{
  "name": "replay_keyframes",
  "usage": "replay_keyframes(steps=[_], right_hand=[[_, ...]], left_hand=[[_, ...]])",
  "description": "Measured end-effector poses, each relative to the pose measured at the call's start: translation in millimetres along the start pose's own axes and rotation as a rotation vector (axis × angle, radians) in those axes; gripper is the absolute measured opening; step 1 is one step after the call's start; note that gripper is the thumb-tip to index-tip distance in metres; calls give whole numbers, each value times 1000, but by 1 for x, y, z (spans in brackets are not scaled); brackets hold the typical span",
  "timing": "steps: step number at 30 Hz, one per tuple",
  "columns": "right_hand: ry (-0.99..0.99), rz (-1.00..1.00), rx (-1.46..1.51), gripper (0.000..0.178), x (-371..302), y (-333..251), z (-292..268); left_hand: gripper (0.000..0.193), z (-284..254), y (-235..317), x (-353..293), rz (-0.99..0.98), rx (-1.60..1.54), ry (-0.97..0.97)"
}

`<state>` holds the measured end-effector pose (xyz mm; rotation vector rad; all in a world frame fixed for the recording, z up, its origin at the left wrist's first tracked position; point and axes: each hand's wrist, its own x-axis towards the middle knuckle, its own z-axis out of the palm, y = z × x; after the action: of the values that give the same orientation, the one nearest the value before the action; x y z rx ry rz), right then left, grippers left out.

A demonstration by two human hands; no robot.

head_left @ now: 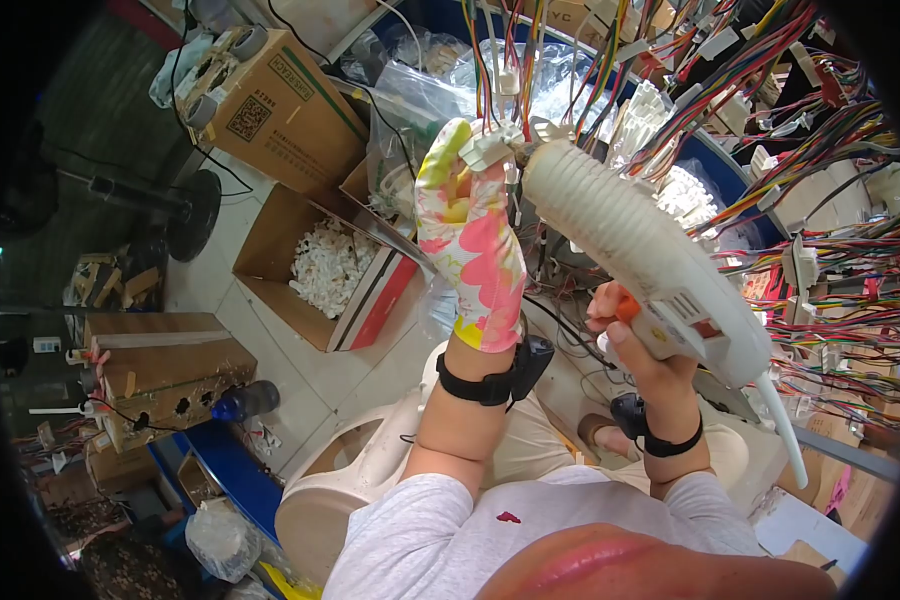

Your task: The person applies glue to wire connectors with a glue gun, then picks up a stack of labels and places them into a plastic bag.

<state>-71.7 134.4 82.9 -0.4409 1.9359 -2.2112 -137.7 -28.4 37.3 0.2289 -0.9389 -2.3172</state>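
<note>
My left hand [475,230], in a white glove with pink and yellow flower print, is raised at the middle. Its fingers are closed on a white plastic connector [488,148] with colored wires [490,60] running up from it. My right hand [650,340] is bare and wraps round a bulky off-white heat gun [630,220] with a ribbed barrel. Something orange [625,306] shows by its fingers. The barrel's end is close to the connector; whether they touch I cannot tell. A pale cord [785,435] leaves the tool's rear.
Bundles of colored wires [810,190] hang along the right and top. A blue-rimmed bin [745,185] holds bagged white parts. On the left, an open carton [270,235] contains small white pieces, beside a tall cardboard box [280,120] and a black fan base [202,215].
</note>
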Motion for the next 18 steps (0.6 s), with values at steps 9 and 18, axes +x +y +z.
replay_keyframes(steps=[9,18], right_hand=[[-49,-24,-10,34,1,4,-1],[-68,-10,-19,36,-4,7,2]], left_hand=[[45,0,7,7,147,19,-213],[42,-4,3,1,-18,63,-25]])
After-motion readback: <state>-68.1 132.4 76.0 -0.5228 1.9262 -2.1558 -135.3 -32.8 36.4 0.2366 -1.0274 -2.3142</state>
